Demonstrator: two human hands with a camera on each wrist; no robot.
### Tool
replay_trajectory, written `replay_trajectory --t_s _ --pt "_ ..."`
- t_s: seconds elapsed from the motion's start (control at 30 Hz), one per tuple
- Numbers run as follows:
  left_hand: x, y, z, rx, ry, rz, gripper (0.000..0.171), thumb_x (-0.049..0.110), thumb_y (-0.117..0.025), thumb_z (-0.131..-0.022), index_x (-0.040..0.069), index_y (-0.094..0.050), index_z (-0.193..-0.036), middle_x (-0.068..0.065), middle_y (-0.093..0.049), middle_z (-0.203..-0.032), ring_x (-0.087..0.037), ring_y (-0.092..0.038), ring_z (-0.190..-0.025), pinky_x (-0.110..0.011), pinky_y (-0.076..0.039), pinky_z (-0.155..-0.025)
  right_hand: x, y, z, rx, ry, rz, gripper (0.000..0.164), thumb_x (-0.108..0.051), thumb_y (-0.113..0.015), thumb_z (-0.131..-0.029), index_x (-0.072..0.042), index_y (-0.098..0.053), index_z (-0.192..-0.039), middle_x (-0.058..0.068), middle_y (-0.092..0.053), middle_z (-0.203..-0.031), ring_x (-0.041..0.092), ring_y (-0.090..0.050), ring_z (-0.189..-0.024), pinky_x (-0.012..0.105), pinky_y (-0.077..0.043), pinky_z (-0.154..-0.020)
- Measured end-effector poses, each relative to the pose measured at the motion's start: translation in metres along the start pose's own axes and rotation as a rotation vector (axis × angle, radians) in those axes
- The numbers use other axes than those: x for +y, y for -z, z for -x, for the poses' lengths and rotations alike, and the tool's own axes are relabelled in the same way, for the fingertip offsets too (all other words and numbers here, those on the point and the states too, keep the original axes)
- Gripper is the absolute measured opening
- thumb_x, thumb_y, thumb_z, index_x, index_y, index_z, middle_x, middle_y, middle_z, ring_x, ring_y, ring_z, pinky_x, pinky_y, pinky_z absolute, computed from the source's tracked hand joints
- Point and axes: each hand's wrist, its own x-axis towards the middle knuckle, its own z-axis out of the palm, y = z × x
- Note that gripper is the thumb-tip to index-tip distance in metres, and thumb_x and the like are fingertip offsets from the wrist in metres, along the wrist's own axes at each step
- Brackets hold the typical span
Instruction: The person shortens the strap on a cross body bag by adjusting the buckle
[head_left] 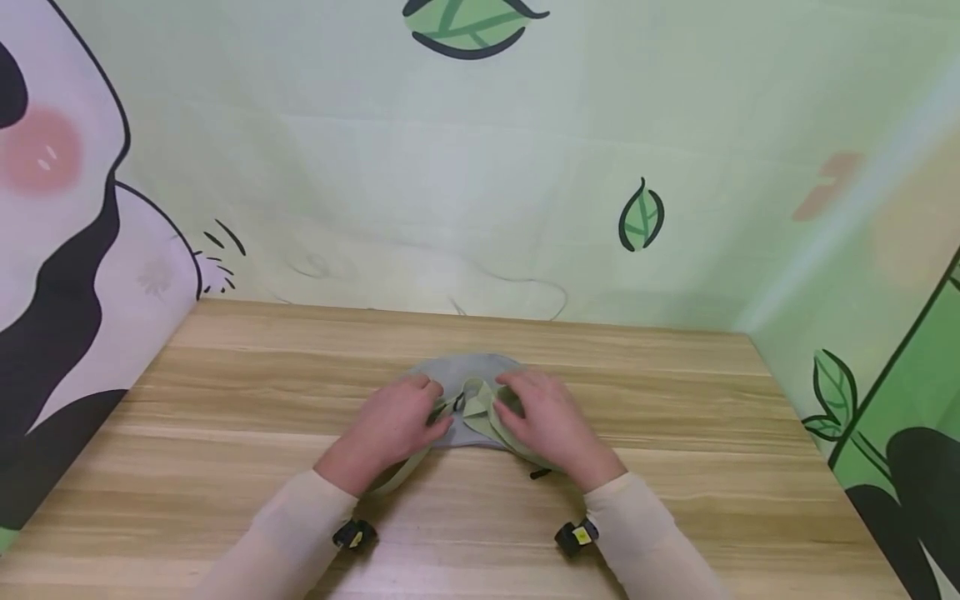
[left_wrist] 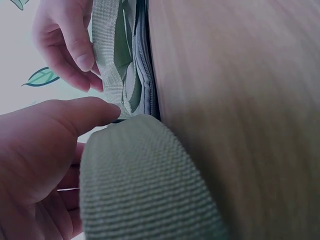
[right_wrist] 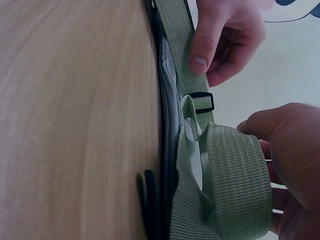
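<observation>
A grey, curved zippered bag (head_left: 472, 364) lies on the table, with a green webbing strap (head_left: 480, 404) gathered over it. A black slider buckle (right_wrist: 204, 102) sits on the strap. My left hand (head_left: 395, 425) holds the strap at the bag's left side, thumb against the webbing and fingers curled, as the right wrist view shows. Over the right side, my right hand (head_left: 551, 421) touches the strap with loosely bent fingers spread apart. In the right wrist view its thumb (right_wrist: 257, 122) meets the edge of a raised strap loop (right_wrist: 240, 180). The webbing hides part of the fingers.
The wooden table (head_left: 675, 500) extends around the bag. A pale green printed backdrop (head_left: 337, 167) stands behind it, with leaf and panda drawings. Each sleeve cuff carries a small black camera, one at the left wrist (head_left: 355, 535), one at the right (head_left: 576, 537).
</observation>
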Motion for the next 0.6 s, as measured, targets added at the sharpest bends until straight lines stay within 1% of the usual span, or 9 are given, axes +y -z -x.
replay_trajectory --t_s 0.13,0.23,0.43,0.6 --pt "0.0 -0.001 -0.002 -0.031 0.016 -0.005 0.028 0.032 -0.081 -0.096 0.006 -0.069 -0.094 -0.007 -0.068 -0.086 -0.025 -0.065 -0.077 -0.043 -0.061 -0.068 -0.001 -0.003 -0.001 0.005 0.003 -0.005 0.035 -0.02 -0.076 -0.1 0.001 -0.072 -0.127 0.018 -0.077 -0.127 0.037 -0.071 -0.122 0.055 -0.055 -0.108" --pt "0.001 -0.002 -0.003 -0.041 0.019 -0.001 0.026 0.029 -0.081 -0.096 0.006 -0.069 -0.092 -0.007 -0.068 -0.085 -0.026 -0.066 -0.077 -0.044 -0.061 -0.068 -0.001 -0.005 -0.001 0.005 0.002 -0.004 0.034 -0.019 -0.076 -0.1 0.001 -0.072 -0.127 0.018 -0.077 -0.127 0.037 -0.071 -0.123 0.055 -0.054 -0.108" --pt "0.002 -0.006 -0.002 -0.009 0.011 0.013 0.021 0.021 -0.082 -0.093 0.008 -0.067 -0.085 -0.007 -0.068 -0.084 -0.03 -0.07 -0.08 -0.047 -0.06 -0.071 -0.001 -0.01 0.0 0.018 0.02 -0.013 0.03 -0.017 -0.077 -0.098 -0.001 -0.074 -0.123 0.015 -0.078 -0.123 0.036 -0.072 -0.12 0.055 -0.054 -0.106" --pt "0.001 -0.009 -0.002 0.005 0.018 0.038 0.017 0.015 -0.077 -0.095 0.01 -0.068 -0.083 -0.006 -0.068 -0.081 -0.029 -0.069 -0.077 -0.047 -0.059 -0.069 -0.001 -0.012 0.001 0.026 0.035 -0.03 0.028 -0.015 -0.078 -0.097 -0.001 -0.076 -0.121 0.014 -0.08 -0.12 0.035 -0.072 -0.119 0.054 -0.053 -0.103"
